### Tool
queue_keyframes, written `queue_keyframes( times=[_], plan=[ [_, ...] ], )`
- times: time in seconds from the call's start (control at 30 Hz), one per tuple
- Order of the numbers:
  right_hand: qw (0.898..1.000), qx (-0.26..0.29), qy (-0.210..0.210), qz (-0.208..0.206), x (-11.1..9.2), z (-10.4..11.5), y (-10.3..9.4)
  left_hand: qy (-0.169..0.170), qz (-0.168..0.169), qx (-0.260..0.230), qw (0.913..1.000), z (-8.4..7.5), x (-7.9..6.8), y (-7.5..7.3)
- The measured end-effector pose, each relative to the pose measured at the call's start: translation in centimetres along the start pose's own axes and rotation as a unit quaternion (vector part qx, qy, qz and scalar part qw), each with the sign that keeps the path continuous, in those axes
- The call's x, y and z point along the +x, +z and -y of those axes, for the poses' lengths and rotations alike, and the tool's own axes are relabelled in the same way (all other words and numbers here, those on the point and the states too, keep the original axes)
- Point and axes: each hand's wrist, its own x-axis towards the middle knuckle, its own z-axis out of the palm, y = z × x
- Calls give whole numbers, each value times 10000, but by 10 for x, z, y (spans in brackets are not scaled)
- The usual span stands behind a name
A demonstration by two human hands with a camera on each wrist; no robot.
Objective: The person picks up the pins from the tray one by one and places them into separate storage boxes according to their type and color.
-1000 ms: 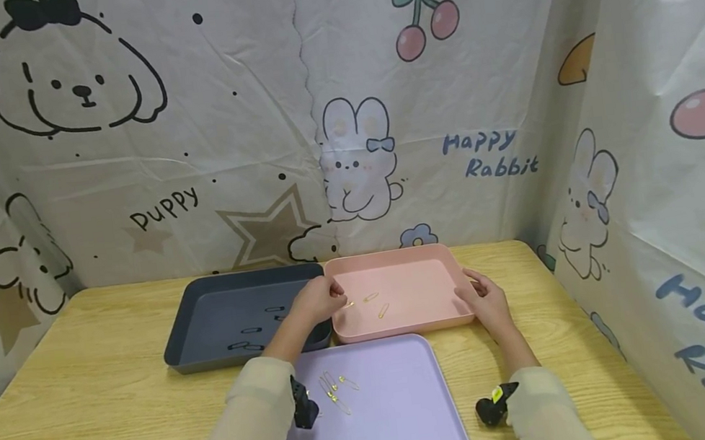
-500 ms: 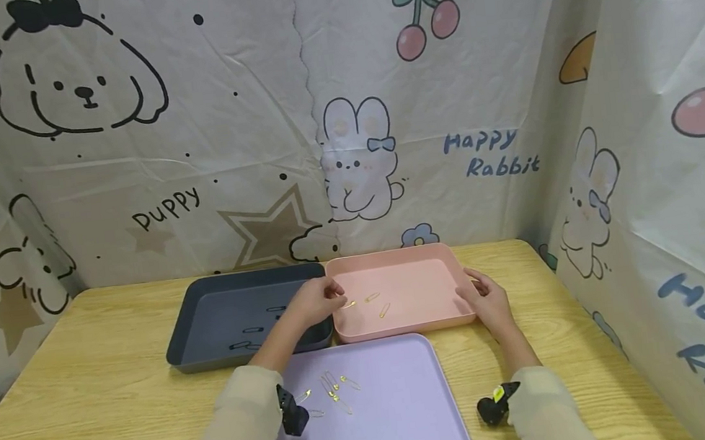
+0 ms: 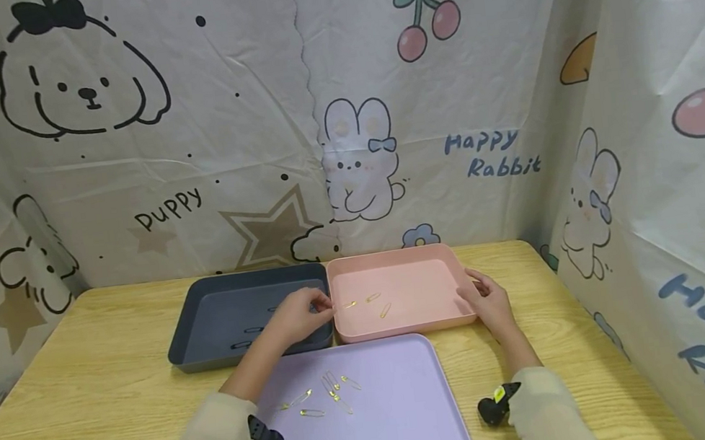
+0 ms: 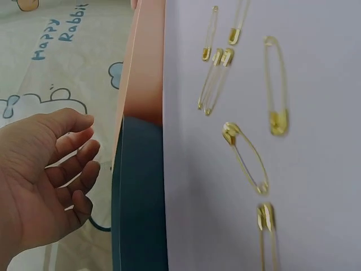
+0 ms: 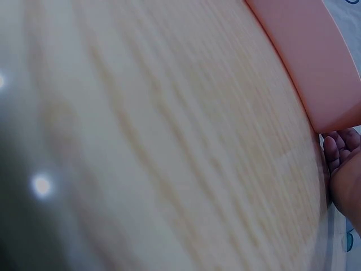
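Left to right, what I have on the pale wood-grain table (image 3: 108,364). Against its back edge, left of middle: dark blue-grey rectangular tray (image 3: 218,300), rounded corners, a few dark safety pins (image 3: 252,330) on its floor. Over that tray's right end I have the left hand (image 3: 298,317), fingers loosely bent, gripping nothing, tips close to the wall where the two back trays meet. In front, cut off by the frame: pale lilac tray (image 3: 401,418), several gold-coloured metal safety pins (image 4: 278,121) scattered toward its far left corner. Just beside the dark tray's right wall: pink rectangular tray (image 3: 419,285), three gold-coloured pins (image 3: 385,310) lying in its left half. At its right edge, toward the front corner: right hand (image 3: 491,306), thumb at the rim, other fingers outside. Can't tell whether they clamp the wall.
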Motion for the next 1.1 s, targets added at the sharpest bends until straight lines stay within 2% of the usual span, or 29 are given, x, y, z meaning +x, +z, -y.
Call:
queue_keyframes(
  times=[0.43,0.73,0.9,1.1],
  plan=[
    [10000,-32,50,23,1,-1,-2,309,-2,562,9979,10,-39,-10],
    [10000,-38,91,-11,1,-2,0,282,55,747,9968,19,-70,-12],
    [10000,-31,65,28,1,-2,0,98,291,802,9963,29,-86,-15],
    [9999,-109,94,16,0,0,0,277,451,850,9950,42,-98,-18]
  ],
)
